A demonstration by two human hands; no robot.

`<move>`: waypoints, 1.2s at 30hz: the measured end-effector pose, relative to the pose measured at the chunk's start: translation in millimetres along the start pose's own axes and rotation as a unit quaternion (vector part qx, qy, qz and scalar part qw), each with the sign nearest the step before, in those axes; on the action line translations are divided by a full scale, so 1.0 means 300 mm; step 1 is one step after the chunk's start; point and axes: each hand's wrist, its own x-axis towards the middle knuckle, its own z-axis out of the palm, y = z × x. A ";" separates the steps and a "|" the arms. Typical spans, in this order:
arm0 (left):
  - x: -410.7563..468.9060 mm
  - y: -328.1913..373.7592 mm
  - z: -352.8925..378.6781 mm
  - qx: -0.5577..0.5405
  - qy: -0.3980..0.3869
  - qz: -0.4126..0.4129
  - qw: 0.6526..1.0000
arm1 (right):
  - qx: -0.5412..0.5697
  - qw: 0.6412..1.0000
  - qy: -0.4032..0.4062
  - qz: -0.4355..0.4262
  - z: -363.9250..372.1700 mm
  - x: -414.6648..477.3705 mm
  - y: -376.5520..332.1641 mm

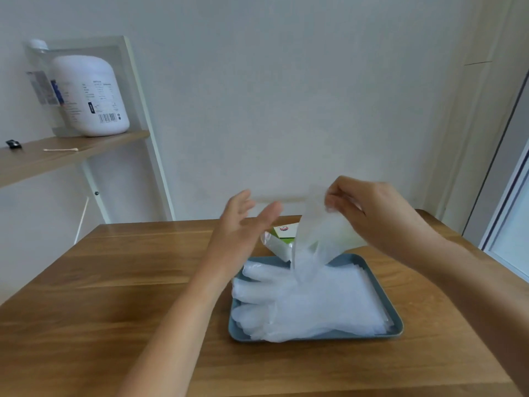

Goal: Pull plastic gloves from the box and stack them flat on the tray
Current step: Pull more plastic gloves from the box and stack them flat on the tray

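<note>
Head view: left hand (243, 224) hovers, fingers straight and spread, holding nothing. Blue rectangular plastic tray (397, 328) on wooden table (114, 282) carries a flat stack of translucent plastic gloves (315, 302). Green-and-white cardboard box (282, 232) sits behind the tray. One translucent glove (312, 247) hangs above the stack, pinched by right hand (372, 213).

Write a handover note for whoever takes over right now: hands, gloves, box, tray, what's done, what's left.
Right hand: pinches one plastic glove by its upper edge; it hangs over the far edge of the tray.
Left hand: open, fingers straight, raised beside that glove, holding nothing.
Glove box: on the wooden table behind the tray, mostly hidden.
Done: a stack of gloves lies flat in the tray.
Left: lay this glove flat on the stack, then pull the next.
</note>
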 end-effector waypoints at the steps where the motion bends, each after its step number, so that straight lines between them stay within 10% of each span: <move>1: -0.001 0.021 0.018 0.021 -0.040 0.023 0.999 | -0.010 1.000 -0.008 -0.009 -0.012 0.013 -0.017; 9: 0.022 0.051 0.093 0.180 -0.096 0.063 0.977 | -0.028 0.999 -0.020 -0.042 -0.090 0.038 -0.091; 20: 0.060 0.051 -0.072 0.006 -0.176 -0.049 0.983 | 0.340 0.910 -0.031 0.234 -0.014 -0.029 0.009; 36: 0.293 -0.248 0.105 0.339 -0.199 -0.011 0.919 | -0.091 0.956 -0.098 0.261 0.290 -0.206 0.250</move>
